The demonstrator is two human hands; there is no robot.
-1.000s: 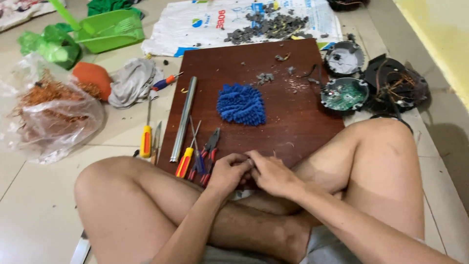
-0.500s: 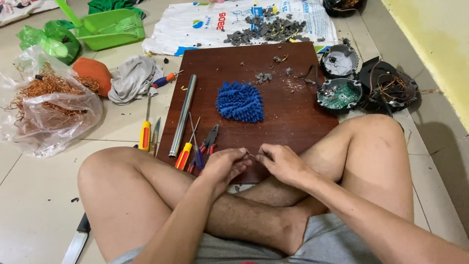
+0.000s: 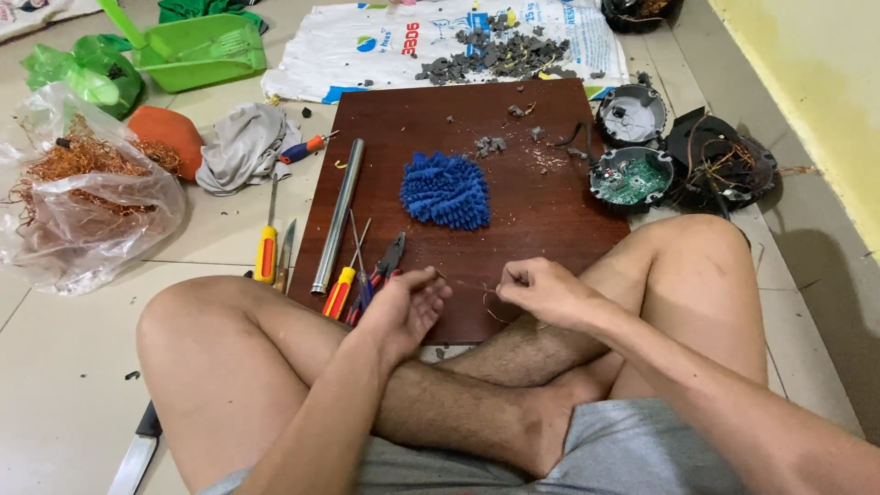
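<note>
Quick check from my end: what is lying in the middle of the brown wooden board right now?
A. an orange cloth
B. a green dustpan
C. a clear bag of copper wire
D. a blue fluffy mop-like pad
D: the blue fluffy pad sits mid-board on the brown wooden board, just beyond the left hand and right hand, which pull a thin wire between them.

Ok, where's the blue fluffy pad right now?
In the head view, the blue fluffy pad lies near the middle of the brown board, right of the metal tube, ahead of both hands and untouched.
</note>
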